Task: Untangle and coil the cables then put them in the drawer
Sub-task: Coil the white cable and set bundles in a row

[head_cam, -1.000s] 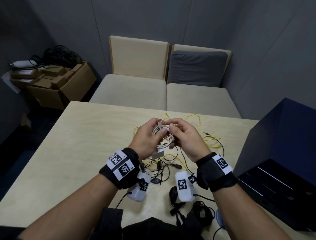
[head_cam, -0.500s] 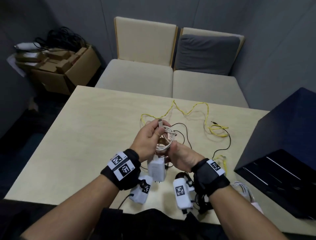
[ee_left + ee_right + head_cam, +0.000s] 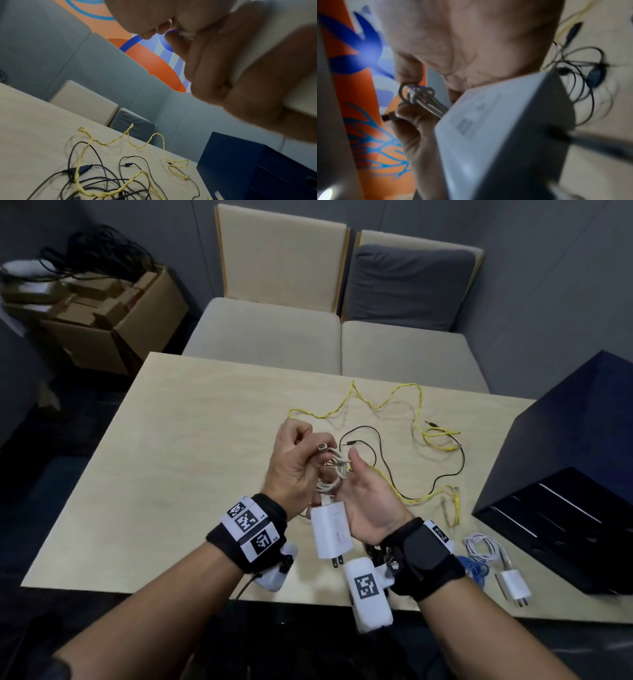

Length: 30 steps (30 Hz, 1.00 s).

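My left hand [image 3: 301, 453] grips a coiled white cable [image 3: 334, 474] above the table, and the cable's connector [image 3: 322, 447] sticks out past the fingers. The cable's white charger brick [image 3: 330, 529] hangs down between my wrists. My right hand [image 3: 354, 474] is turned palm up beside the coil, with its thumb on the loops and the brick against its palm. Its other fingers are hidden. The right wrist view shows the coil [image 3: 419, 97] and the blurred brick [image 3: 496, 135]. The dark blue drawer cabinet [image 3: 565, 474] stands at the right.
A loose yellow cable [image 3: 387, 402] and a thin black cable [image 3: 376, 446] sprawl on the table [image 3: 171, 474] beyond my hands. A second coiled white cable with its charger [image 3: 507, 573] and a blue cable [image 3: 476, 570] lie near the cabinet. Two chairs and a cardboard box [image 3: 102, 313] stand behind.
Both hands came down and closer to me with the coil. The right hand turned palm up beside the hanging charger. More of the yellow and black cables shows on the table.
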Each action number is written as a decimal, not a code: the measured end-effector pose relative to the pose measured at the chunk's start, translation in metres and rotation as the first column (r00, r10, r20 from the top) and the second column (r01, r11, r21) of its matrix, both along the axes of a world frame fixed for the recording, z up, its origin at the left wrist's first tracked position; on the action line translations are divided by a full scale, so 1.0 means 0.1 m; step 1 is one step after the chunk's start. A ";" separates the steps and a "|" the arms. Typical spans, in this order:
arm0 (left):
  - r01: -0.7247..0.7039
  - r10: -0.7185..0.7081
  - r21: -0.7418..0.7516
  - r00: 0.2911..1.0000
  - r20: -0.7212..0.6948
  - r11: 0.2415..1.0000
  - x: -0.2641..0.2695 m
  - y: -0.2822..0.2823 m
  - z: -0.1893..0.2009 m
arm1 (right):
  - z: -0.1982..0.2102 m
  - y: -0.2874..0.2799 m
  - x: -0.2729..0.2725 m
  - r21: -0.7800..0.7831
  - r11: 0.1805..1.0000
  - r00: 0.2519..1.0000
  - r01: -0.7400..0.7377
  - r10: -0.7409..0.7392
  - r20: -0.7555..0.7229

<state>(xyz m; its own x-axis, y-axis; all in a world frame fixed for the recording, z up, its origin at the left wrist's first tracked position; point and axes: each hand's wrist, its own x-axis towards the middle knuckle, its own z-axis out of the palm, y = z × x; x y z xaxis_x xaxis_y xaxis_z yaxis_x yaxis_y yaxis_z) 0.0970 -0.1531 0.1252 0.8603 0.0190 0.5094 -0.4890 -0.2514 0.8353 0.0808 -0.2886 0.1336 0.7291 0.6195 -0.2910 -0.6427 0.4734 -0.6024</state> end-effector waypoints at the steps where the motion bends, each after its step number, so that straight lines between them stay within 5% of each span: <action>1: 0.001 -0.001 0.007 1.000 0.025 1.000 -0.01 0.01 -0.01 | 0.01 0.01 -0.02 0.007 1.000 1.000 0.024 -0.024 0.008; 5: 0.109 -0.110 -0.027 0.994 -0.013 0.994 -0.07 0.08 -0.07 | -0.06 0.04 -0.05 -0.078 0.984 0.986 0.160 -0.156 0.049; 7: 0.176 -0.187 -0.077 0.966 -0.176 0.981 -0.12 0.12 -0.11 | -0.11 0.00 -0.04 -0.339 0.904 0.956 0.261 -0.194 0.220; 10: 0.163 -0.295 -0.297 0.826 -0.481 0.941 -0.20 0.14 -0.20 | -0.25 -0.07 -0.05 -0.771 0.509 0.868 0.383 0.088 0.489; 13: 0.070 -0.367 -0.406 0.587 -0.722 0.911 -0.21 0.18 -0.40 | -0.47 -0.06 -0.19 -0.887 0.205 0.832 0.413 0.311 0.459; 15: 0.062 -0.339 -0.357 0.501 -0.796 0.932 -0.23 0.22 -0.61 | -0.68 0.00 -0.30 -0.923 0.095 0.837 0.372 0.395 0.378; 20: 0.077 -0.073 -0.047 0.397 -0.915 0.996 -0.33 0.18 -1.09 | -1.17 0.05 -0.46 -0.978 -0.054 0.862 0.200 0.485 0.150; 24: 0.050 0.001 0.018 0.309 -0.951 0.999 -0.39 0.10 -1.34 | -1.41 -0.02 -0.49 -0.987 -0.055 0.830 0.150 0.550 0.095; 30: 0.034 0.172 0.191 0.303 -0.937 0.981 -0.46 0.01 -1.54 | -1.59 -0.09 -0.45 -0.994 -0.028 0.795 0.106 0.602 0.067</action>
<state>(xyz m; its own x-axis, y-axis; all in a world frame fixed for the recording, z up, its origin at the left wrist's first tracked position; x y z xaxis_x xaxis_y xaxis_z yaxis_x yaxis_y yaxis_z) 0.0513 -0.1516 -0.0288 0.7467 0.1211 -0.6540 0.6386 -0.4056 0.6540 0.0360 -0.2976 -0.0251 0.8189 0.1894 -0.5417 -0.1018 -0.8811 -0.4619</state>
